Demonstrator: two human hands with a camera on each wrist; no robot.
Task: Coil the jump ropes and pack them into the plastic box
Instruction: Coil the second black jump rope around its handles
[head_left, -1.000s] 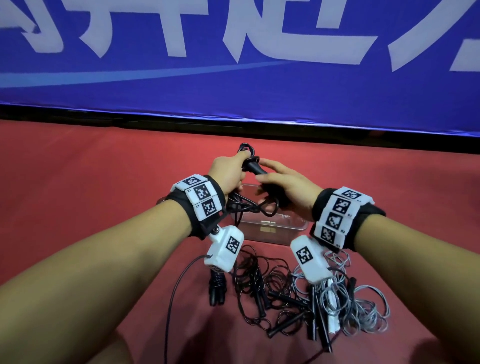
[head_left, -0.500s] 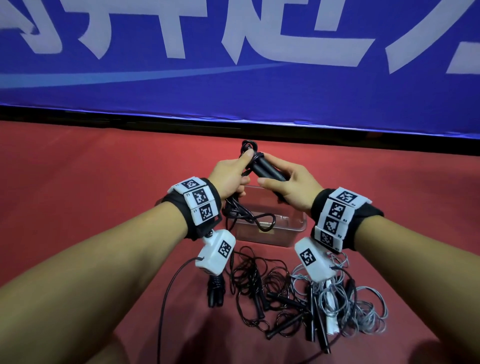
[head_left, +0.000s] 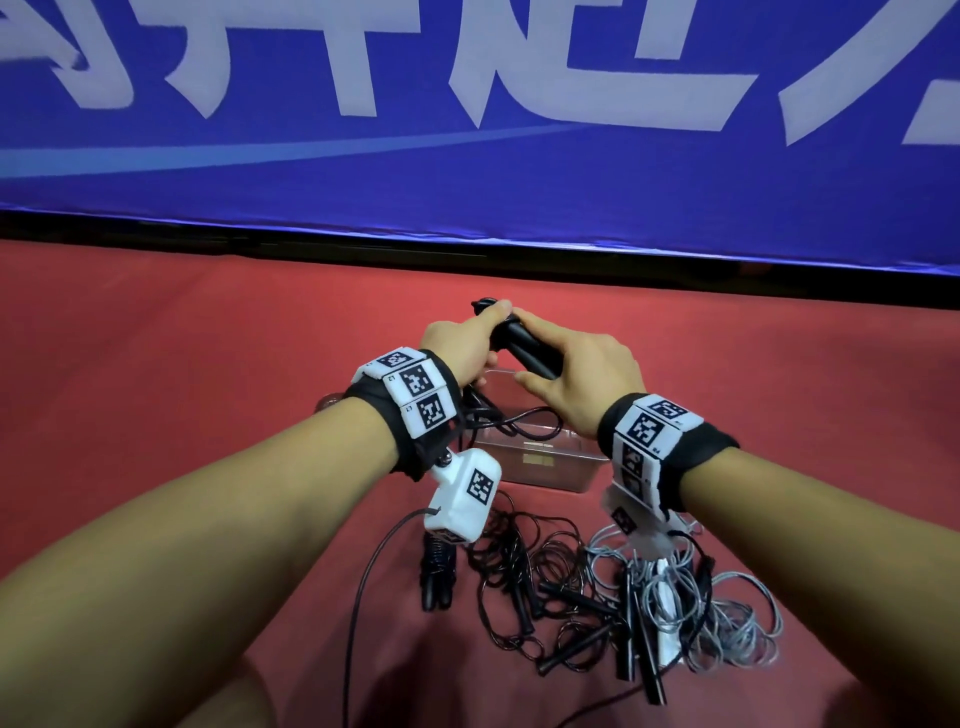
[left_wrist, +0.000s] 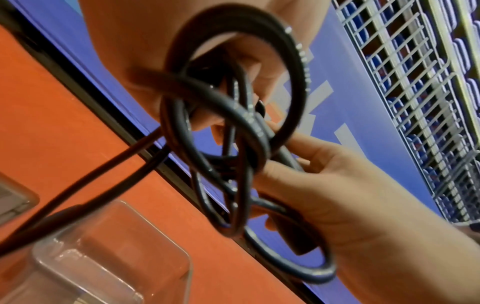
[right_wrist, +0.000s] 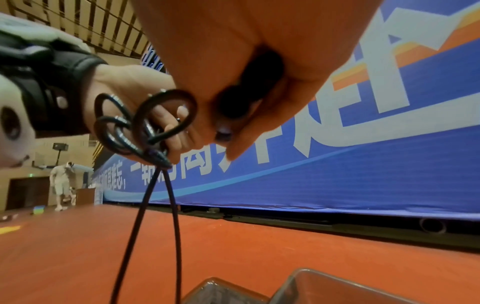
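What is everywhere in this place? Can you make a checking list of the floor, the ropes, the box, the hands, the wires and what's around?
Surface: red sports floor, bare where visible.
Job's things: black jump rope with paired black handles held above the clear plastic box; its coils partly wound, a loop dangling toward the box. Box contents cannot be told.
Clutter: tangled black ropes and grey ropes heaped on the floor nearer the person than the box.
Grippers: left hand grips the handle tops and coils; right hand wraps the handles.
Cables: black wrist-camera cable trailing down.
Surroundings: blue banner with white lettering; a distant person.
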